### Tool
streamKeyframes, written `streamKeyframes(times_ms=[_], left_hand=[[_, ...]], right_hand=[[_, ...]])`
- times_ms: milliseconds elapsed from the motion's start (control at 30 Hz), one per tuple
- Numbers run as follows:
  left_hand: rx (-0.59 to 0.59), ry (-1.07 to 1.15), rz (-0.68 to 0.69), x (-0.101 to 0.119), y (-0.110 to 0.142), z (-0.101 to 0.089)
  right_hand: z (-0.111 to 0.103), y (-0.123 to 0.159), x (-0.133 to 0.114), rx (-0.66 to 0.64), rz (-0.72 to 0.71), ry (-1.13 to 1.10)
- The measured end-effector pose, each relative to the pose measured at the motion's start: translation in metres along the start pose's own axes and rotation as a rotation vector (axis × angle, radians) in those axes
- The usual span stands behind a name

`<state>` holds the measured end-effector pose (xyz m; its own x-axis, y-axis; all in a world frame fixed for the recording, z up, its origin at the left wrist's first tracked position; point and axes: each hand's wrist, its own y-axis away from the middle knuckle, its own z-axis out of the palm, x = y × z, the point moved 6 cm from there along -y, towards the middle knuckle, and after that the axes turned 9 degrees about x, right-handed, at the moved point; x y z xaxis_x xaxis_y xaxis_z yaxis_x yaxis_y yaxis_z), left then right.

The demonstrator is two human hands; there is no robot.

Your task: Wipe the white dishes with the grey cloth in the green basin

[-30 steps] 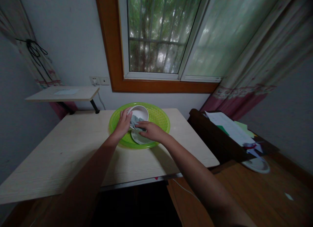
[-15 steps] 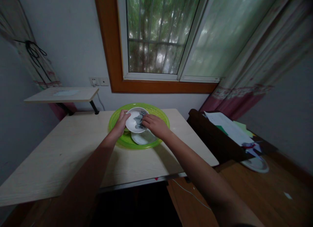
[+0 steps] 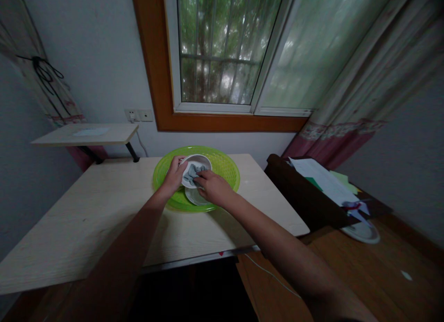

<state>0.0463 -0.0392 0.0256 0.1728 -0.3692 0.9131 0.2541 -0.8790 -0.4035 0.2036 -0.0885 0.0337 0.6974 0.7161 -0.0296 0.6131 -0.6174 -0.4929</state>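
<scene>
My left hand (image 3: pixel 174 176) grips the left side of a white bowl (image 3: pixel 205 160), its inside tipped toward me. A crumpled grey cloth (image 3: pixel 191 173) lies against the inside of the bowl, and the fingers of my right hand (image 3: pixel 215 187) are closed on it. Both hands are over a round bright-green plastic tray (image 3: pixel 227 167) with a textured surface. Under the bowl, a second white dish (image 3: pixel 196 197) rests in the tray, partly hidden by the bowl and my right hand.
The tray sits on a pale wooden table (image 3: pixel 114 211). A small raised shelf (image 3: pixel 86 134) with a paper on it stands at the back left. Right of the table, papers (image 3: pixel 319 181) lie on a dark brown piece of furniture (image 3: pixel 294 188). A window (image 3: pixel 222 49) is behind.
My right hand has moved the cloth from the bowl's right side toward its middle and lower left, bunching it. The bowl has tilted a little. My left hand keeps its grip.
</scene>
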Motion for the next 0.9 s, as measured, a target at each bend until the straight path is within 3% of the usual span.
streamKeyframes(times_ms=[233,367,467,633,800,900], left_hand=[[0.030,-0.048,0.054,0.002,0.001,-0.004],[0.046,-0.027,0.049,0.000,0.000,-0.005],[0.047,-0.003,0.046,0.001,0.000,-0.005],[0.043,-0.002,0.046,0.005,0.002,-0.006],[0.043,-0.003,0.013,0.004,0.001,-0.007],[0.040,0.004,-0.010,0.004,0.001,-0.007]], right_hand=[[0.022,-0.014,-0.010,0.000,0.175,-0.678],[0.025,-0.013,-0.007,-0.024,0.220,-0.841],[0.023,-0.010,-0.003,-0.046,0.161,-0.772],[0.011,-0.006,0.009,-0.046,0.081,-0.401],[-0.012,-0.002,0.015,0.072,0.017,0.010],[-0.011,0.000,0.014,0.122,-0.056,0.111]])
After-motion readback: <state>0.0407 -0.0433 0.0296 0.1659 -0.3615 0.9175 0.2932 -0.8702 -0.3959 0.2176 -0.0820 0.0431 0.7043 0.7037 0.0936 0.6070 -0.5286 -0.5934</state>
